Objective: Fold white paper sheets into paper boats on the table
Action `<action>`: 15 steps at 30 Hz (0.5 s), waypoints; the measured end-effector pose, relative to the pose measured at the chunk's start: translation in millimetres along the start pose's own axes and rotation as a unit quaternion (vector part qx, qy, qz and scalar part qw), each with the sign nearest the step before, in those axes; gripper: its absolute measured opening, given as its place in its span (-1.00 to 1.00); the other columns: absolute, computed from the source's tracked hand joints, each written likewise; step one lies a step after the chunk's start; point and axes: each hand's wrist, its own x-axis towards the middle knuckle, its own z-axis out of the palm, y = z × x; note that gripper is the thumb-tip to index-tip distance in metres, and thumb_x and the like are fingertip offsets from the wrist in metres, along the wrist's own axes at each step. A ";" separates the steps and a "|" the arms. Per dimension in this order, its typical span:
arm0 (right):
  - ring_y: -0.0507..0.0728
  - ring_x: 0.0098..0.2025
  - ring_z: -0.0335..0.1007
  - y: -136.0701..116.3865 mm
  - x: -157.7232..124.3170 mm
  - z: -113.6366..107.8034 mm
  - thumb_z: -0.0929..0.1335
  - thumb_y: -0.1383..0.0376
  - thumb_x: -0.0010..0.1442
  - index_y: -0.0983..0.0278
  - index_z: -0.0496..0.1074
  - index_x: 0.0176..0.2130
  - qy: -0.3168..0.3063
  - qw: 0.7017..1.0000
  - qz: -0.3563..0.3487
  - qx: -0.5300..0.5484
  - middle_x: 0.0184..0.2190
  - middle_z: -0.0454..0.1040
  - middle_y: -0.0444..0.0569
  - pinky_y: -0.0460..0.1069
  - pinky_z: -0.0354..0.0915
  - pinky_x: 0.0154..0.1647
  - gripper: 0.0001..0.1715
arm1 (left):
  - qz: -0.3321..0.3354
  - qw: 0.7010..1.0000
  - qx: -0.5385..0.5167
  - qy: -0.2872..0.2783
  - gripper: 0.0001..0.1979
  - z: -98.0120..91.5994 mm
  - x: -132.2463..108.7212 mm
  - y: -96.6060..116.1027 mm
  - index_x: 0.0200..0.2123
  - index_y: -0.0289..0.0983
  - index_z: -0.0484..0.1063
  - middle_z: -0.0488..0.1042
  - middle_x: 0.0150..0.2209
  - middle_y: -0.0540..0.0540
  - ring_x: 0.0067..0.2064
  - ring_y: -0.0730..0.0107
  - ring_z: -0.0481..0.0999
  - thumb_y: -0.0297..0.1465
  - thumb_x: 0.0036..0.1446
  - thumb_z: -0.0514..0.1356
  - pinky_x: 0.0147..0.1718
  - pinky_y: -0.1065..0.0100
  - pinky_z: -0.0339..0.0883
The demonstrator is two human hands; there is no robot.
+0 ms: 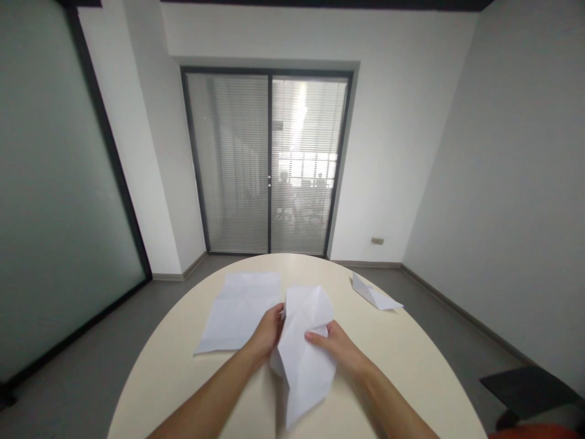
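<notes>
A creased, partly folded sheet of white paper (304, 360) is held up over the table, tilted, between my two hands. My left hand (269, 332) grips its left edge, with the fingertips partly hidden behind the paper. On the other side, my right hand (340, 347) pinches the sheet, thumb lying on the front face and the other fingers out of sight behind it. Close to my left hand, another white sheet (242, 311) with fold lines lies flat on the table. Farther right rests a folded paper piece (375, 297) with pointed ends.
The round cream table (173, 378) fills the lower middle. Beyond it stands a glass door (228, 171) with blinds. A dark chair (530, 390) is at the lower right, near a red item (534, 431). A frosted glass panel (55, 183) stands on the left.
</notes>
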 end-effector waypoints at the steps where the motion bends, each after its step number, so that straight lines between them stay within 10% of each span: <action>1: 0.27 -0.20 0.56 -0.3 -0.9 -0.3 0.51 0.05 -0.02 0.35 0.51 -0.09 0.003 1.000 -0.002 0.002 -0.20 0.62 0.11 0.10 0.44 -0.15 -0.43 | -0.008 1.000 -0.008 0.003 -0.61 1.2 -1.7 1.4 -0.23 -0.30 0.56 0.63 -0.27 -0.24 -0.16 -0.07 0.58 -0.12 -0.02 0.28 -0.22 0.11 0.45; 6: 0.27 -0.24 0.57 -2.6 -4.1 -6.7 0.49 0.05 0.02 0.32 0.53 -0.13 0.050 0.998 -0.024 0.027 -0.22 0.63 0.09 0.10 0.44 -0.18 -0.50 | 0.028 0.999 0.009 0.032 -0.60 -7.4 4.4 -2.6 -0.21 -0.27 0.52 0.62 -0.26 -0.20 -0.18 0.02 0.58 -0.13 -0.05 0.33 -0.20 0.17 0.43; 15: 0.26 -0.34 0.56 -0.1 6.1 -53.5 0.52 0.02 -0.06 0.27 0.54 -0.23 0.262 0.963 -0.063 0.019 -0.32 0.64 0.02 0.09 0.46 -0.30 -0.53 | 0.154 0.930 0.204 0.262 -0.64 -68.6 27.2 -7.3 -0.34 -0.29 0.45 0.57 -0.31 -0.17 -0.20 0.09 0.53 -0.09 0.02 0.26 -0.18 0.24 0.35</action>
